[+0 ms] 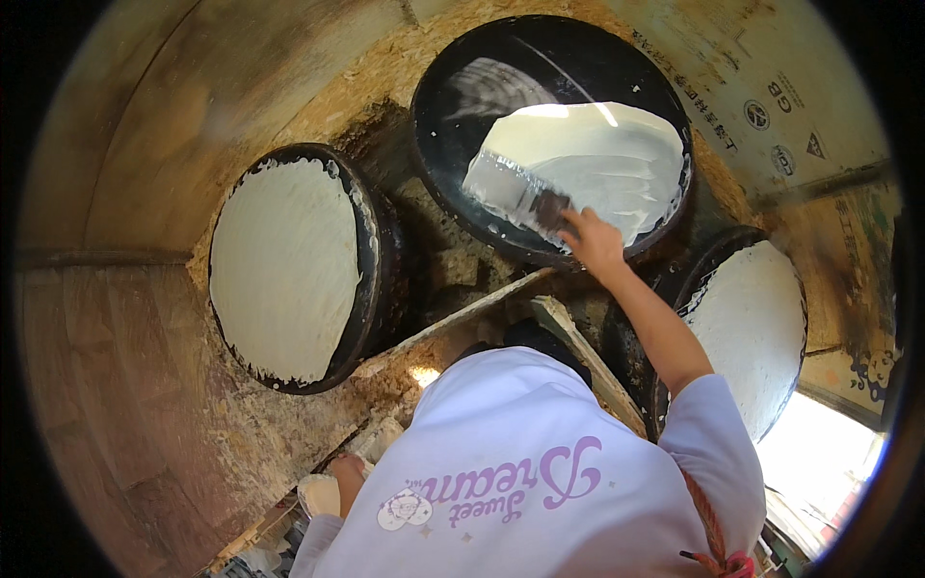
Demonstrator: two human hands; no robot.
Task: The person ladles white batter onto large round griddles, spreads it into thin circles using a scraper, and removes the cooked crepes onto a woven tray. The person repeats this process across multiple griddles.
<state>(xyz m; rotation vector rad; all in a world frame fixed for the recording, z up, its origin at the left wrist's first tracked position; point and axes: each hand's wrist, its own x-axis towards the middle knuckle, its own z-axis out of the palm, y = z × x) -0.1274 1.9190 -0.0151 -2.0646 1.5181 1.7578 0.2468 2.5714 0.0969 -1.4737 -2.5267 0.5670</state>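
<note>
My right hand grips the dark handle of a wide flat scraper, whose blade lies on the pale batter spread over part of the large round black griddle at the top. The batter's surface shows curved streaks. My left hand, low at the left beside my white shirt, has curled fingers on something pale that I cannot make out. A second black-rimmed griddle at the left and a third at the right are each coated with a pale layer.
Crusted wooden slats run between the griddles. Worn boards surround the work area at the left and top, and a printed panel stands at the upper right. Bright light comes through an opening at the lower right.
</note>
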